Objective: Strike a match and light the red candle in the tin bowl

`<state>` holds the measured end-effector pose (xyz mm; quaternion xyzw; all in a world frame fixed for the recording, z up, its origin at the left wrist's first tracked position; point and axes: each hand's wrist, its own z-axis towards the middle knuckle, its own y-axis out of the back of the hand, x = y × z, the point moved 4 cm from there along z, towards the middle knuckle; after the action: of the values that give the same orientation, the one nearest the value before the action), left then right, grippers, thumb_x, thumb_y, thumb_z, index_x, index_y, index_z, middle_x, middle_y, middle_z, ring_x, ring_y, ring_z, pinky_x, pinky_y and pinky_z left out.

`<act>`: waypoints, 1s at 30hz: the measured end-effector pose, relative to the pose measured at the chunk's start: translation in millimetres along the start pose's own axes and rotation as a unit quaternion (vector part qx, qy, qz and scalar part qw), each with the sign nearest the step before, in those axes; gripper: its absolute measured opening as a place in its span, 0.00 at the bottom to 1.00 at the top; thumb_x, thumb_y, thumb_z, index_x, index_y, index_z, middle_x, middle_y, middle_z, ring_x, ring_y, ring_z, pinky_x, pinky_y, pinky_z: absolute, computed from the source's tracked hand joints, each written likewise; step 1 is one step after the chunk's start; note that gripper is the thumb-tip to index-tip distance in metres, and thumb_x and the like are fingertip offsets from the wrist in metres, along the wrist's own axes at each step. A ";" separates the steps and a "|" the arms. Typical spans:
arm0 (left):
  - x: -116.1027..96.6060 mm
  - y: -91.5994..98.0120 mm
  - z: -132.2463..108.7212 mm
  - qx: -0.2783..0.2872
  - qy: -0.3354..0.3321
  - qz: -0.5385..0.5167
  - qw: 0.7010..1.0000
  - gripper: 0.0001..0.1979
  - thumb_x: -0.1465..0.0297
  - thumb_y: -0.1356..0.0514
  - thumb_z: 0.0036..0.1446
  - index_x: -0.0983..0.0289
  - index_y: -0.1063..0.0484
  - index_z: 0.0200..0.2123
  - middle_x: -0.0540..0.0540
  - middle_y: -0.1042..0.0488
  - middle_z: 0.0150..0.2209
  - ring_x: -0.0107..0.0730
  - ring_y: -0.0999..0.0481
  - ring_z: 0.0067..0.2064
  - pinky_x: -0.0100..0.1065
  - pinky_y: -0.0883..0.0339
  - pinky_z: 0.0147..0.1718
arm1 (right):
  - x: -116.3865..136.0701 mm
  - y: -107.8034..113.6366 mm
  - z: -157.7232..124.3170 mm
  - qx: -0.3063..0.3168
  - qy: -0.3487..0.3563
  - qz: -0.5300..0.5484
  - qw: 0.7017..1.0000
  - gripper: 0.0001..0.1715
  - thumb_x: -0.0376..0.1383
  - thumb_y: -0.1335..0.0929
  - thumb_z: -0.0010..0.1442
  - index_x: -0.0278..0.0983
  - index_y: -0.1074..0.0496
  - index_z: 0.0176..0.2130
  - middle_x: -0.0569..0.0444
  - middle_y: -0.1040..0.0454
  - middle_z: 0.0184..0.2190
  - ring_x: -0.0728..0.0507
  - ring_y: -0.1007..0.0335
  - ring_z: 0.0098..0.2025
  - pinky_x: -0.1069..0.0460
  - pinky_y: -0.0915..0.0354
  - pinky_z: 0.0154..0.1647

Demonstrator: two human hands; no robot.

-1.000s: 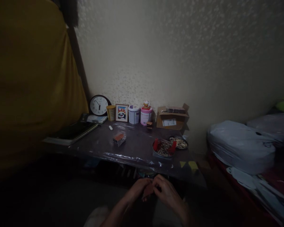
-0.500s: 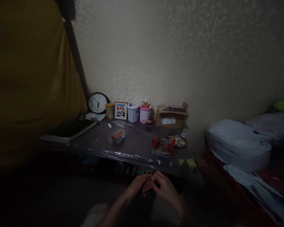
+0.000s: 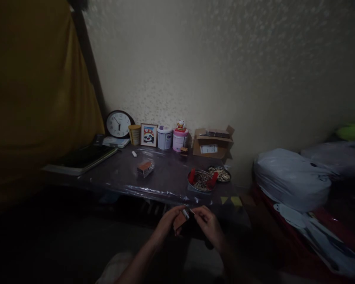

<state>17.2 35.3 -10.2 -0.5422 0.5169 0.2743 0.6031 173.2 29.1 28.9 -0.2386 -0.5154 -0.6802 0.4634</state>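
My left hand (image 3: 168,221) and my right hand (image 3: 209,225) meet low in the head view, in front of the table's near edge. Together they pinch a small reddish-brown box (image 3: 181,220), about matchbox size; a pale bit shows at its top right corner. Both hands have their fingers closed on it. Just beyond them on the table stand a round dish of small sticks with red pieces (image 3: 201,180) and a second dish (image 3: 220,174) behind it. A wrapped pack of small orange boxes (image 3: 145,169) lies mid-table.
The dark table (image 3: 165,185) is covered in clear plastic. Along the wall stand a clock (image 3: 118,124), a cup, a framed picture (image 3: 148,135), two tins and a cardboard box (image 3: 212,142). Books (image 3: 79,159) lie left. A yellow curtain hangs left; plastic-wrapped bundles (image 3: 292,179) sit right.
My hands have risen slightly toward the table edge and the small box now shows more between them. The view has shifted a little to the right and down.
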 end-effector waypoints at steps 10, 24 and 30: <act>-14.7 -5.2 -5.6 -0.073 -0.064 -0.056 0.994 0.23 0.58 0.44 0.48 0.67 0.30 0.43 0.45 0.36 0.15 0.25 0.39 0.16 0.28 0.50 0.17 | 22.2 -21.9 -5.3 -0.028 -0.002 0.031 0.999 0.09 0.38 0.35 0.56 0.37 0.33 0.26 0.57 0.30 0.25 0.48 0.32 0.28 0.56 0.37 0.29; -11.8 -0.1 6.4 -0.087 -0.096 -0.039 0.991 0.22 0.58 0.48 0.49 0.65 0.32 0.44 0.48 0.33 0.22 0.28 0.37 0.20 0.30 0.46 0.18 | 39.3 -38.0 -5.8 -0.043 0.087 -0.008 0.995 0.07 0.36 0.36 0.60 0.39 0.32 0.29 0.58 0.31 0.25 0.49 0.32 0.28 0.56 0.38 0.31; -21.6 3.5 3.5 -0.149 -0.148 0.043 0.977 0.15 0.60 0.48 0.47 0.62 0.29 0.32 0.50 0.32 0.24 0.36 0.33 0.31 0.34 0.39 0.31 | 33.0 -38.3 -5.1 -0.040 0.088 -0.028 0.995 0.09 0.36 0.36 0.59 0.38 0.33 0.27 0.58 0.31 0.25 0.48 0.33 0.28 0.56 0.39 0.31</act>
<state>8.4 44.5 7.9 -0.5564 0.3983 0.4510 0.5730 125.4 13.2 35.2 -0.1812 -0.4516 -0.7314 0.4778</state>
